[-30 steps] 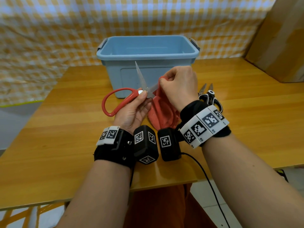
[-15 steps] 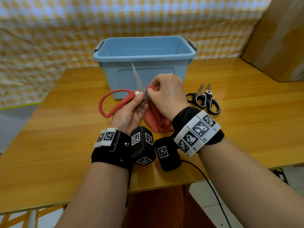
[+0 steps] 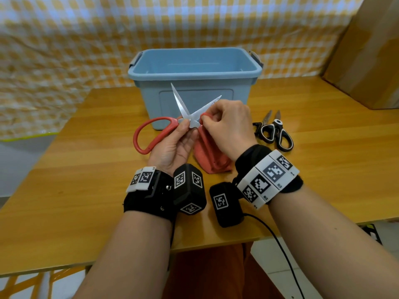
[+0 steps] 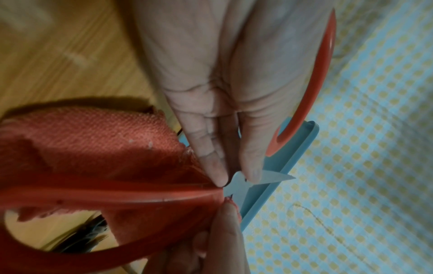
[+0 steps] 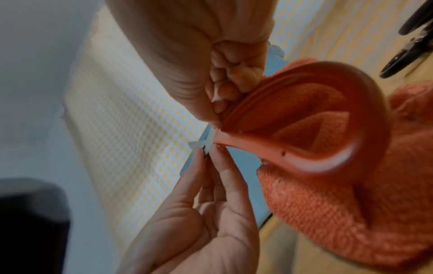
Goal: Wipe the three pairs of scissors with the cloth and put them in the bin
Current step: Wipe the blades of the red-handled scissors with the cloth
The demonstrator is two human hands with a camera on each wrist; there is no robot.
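Note:
The red-handled scissors (image 3: 151, 134) are held above the table, in front of the blue bin (image 3: 194, 76), with both steel blades spread in a V. My left hand (image 3: 187, 131) pinches them at the pivot, thumb on top, also seen in the left wrist view (image 4: 234, 176). My right hand (image 3: 204, 121) pinches the red cloth (image 3: 207, 156) against the base of the right blade and the second handle (image 5: 365, 129). The cloth hangs down to the table. A black-handled pair of scissors (image 3: 273, 134) lies on the table to the right. No third pair is in view.
The wooden table (image 3: 86, 190) runs wide to the left and right of the hands. A cardboard box (image 3: 371, 61) stands at the back right. A checked sheet (image 3: 64, 50) hangs behind the bin. A black cable (image 3: 278, 244) trails off the front edge.
My right hand with the cloth has slid down the right blade to the pivot, baring that blade. The left hand has kept its hold on the scissors.

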